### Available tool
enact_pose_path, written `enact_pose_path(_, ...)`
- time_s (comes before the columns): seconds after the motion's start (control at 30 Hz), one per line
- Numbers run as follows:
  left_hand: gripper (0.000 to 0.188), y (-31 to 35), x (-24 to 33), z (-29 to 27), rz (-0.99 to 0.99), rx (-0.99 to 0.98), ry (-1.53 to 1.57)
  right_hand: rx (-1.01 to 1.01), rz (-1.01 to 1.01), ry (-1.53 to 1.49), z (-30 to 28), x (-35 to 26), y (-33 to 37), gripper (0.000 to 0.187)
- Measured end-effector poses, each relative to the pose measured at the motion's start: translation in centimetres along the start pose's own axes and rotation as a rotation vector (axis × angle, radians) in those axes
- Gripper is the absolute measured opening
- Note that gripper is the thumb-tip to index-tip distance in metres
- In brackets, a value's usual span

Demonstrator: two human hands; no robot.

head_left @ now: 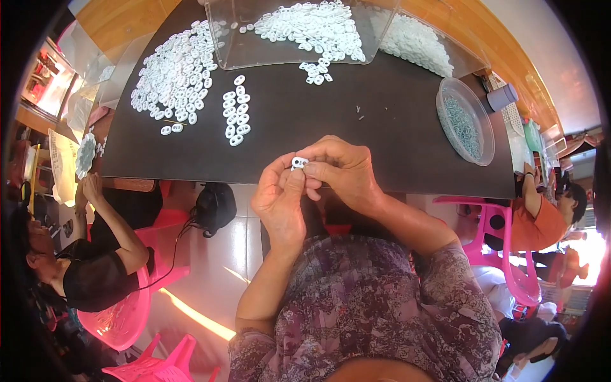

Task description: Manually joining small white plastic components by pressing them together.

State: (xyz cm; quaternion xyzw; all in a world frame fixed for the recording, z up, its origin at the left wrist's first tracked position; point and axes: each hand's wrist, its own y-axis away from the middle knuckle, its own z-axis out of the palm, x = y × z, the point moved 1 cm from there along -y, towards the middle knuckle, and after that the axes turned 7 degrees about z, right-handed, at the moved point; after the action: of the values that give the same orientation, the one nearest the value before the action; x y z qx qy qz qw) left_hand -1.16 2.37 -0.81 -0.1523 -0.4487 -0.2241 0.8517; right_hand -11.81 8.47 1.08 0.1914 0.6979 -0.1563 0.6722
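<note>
Just in front of the dark table's near edge, a small white oval plastic piece with two dark holes (298, 163) sits between my hands. My left hand (280, 202) is closed, pinching the piece between thumb and fingers. My right hand (344, 170) is also closed, its thumb and forefinger pressed to the piece's right side. Whether those fingertips hold something smaller as well, I cannot tell. Farther off on the tabletop, similar white pieces lie in two short rows (236, 110). A big heap of them (175, 76) spreads at the far left.
A clear plastic bin (293, 62) spills white pieces at the back of the table (382, 149). To the right, a round clear tub (490, 149) holds many small metallic pins (459, 124). Seated people (95, 274) and pink plastic chairs (509, 254) are on both sides.
</note>
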Motion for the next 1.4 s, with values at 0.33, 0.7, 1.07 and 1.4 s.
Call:
enact_pose_path(0.33, 0.018, -0.49, 0.64, 0.27, -0.069, 0.144, 0.125, 0.054, -0.357, 0.486, 0.09, -0.77, -0.66, 0.031)
enact_pose_path(0.7, 0.02, -0.16, 0.88, 0.49, -0.051, 0.115, 0.108, 0.225, -0.602, 0.608, 0.39, -0.39, -0.76, 0.023)
enact_pose_path(1.07, 0.017, -0.22, 0.44, 0.0, 0.077, 0.069, -0.064, 0.248, -0.592, 0.582, 0.24, -0.28, -0.33, 0.024)
enact_pose_path(1.4, 0.021, -0.21, 0.93, -0.15, 0.05, 0.035, -0.052, 0.266, -0.553, 0.58, 0.55, -0.31, 0.13, 0.032)
